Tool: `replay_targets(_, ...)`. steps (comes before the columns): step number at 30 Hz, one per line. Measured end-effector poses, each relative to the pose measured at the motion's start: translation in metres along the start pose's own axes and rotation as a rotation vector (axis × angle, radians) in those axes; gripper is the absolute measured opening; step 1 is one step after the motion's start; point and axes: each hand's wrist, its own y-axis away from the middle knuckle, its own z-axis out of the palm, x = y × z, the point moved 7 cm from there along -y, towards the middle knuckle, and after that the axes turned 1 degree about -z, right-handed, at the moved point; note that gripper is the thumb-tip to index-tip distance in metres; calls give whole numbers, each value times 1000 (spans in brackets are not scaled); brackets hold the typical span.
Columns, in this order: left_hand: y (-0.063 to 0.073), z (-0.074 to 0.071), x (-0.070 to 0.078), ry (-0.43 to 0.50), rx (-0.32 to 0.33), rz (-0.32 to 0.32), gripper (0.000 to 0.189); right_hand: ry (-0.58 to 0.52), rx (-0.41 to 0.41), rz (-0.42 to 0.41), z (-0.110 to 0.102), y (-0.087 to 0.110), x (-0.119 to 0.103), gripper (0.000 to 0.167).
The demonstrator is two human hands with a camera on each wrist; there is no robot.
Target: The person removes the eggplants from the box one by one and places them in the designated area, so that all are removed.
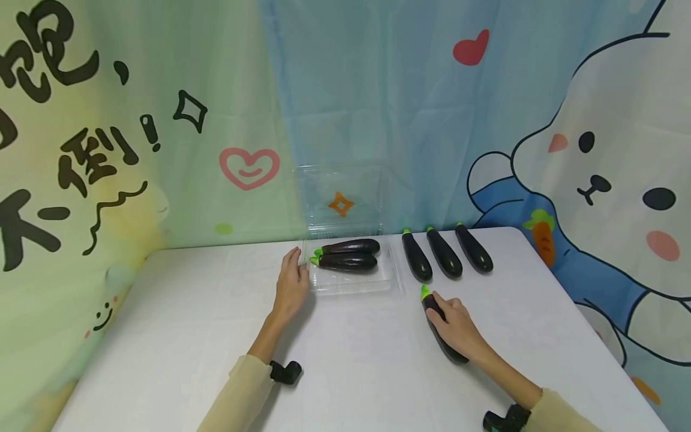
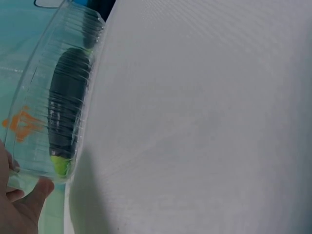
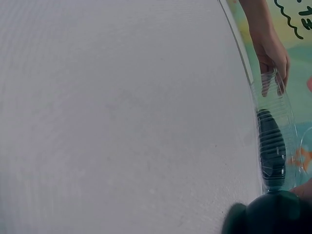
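Observation:
A clear plastic box [image 1: 353, 285] with its lid [image 1: 345, 201] raised stands at the table's back. Two dark eggplants lie in it side by side, the front eggplant [image 1: 345, 262] with its green stem to the left. My left hand [image 1: 293, 287] holds the box's left end, its thumb [image 2: 45, 187] at the near corner in the left wrist view. In front of the box and to its right, my right hand [image 1: 457, 327] grips another eggplant [image 1: 452, 353] near its green stem end. That eggplant's thick end points toward me; in the right wrist view it looms dark at the bottom.
Three more eggplants lie in a slanted row right of the box: a left one [image 1: 417, 258], a middle one [image 1: 445, 253] and a right one [image 1: 475, 249]. The white table [image 1: 345, 354] ends against a printed curtain [image 1: 335, 90].

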Motion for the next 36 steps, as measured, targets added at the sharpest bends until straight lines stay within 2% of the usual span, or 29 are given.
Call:
replay_targets(11,1,1,-2,-1,-11,1,48,14,-23,12,0,-1,2,60)
replay_targets(27,1,0,-1,-7,-8,-1,47,68,-8,25,-6,-1,6,73)
replay_targets(36,0,-1,1,-2,-6,6,47,88,25,16,-20,-5,6,75)
